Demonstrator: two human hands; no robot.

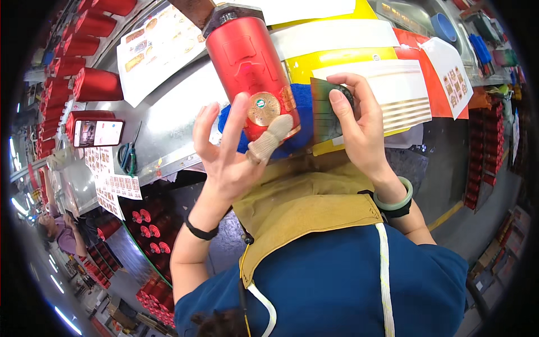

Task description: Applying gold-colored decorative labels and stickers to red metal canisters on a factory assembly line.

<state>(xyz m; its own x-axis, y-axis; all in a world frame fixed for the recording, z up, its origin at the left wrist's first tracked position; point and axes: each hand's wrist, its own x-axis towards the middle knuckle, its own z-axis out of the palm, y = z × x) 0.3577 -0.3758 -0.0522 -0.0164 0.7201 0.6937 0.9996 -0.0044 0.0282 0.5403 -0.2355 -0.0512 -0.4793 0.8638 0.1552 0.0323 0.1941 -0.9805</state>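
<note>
A red metal cylinder (pixel 245 62) with a threaded neck at its far end lies in front of me on a blue cloth (pixel 302 106). It bears a round gold label (pixel 264 109) with a small green-and-white centre. My left hand (pixel 230 160) is open beside the label, fingers spread. Its thumb, in a beige cloth finger cover, touches the cylinder's near end. Between thumb and fingers, my right hand (pixel 362 121) grips a dark green square sheet (pixel 325 109), just right of the cylinder. Something dark and rounded under that thumb is partly hidden.
Label sheets (pixel 160 50) lie on the metal bench, left of the cylinder. Scissors (pixel 128 157) and a phone (pixel 98 133) are farther left, near more red cylinders (pixel 95 84). Striped white sheets (pixel 398 92) lie on yellow material at right. A blue bowl (pixel 443 27) stands far right.
</note>
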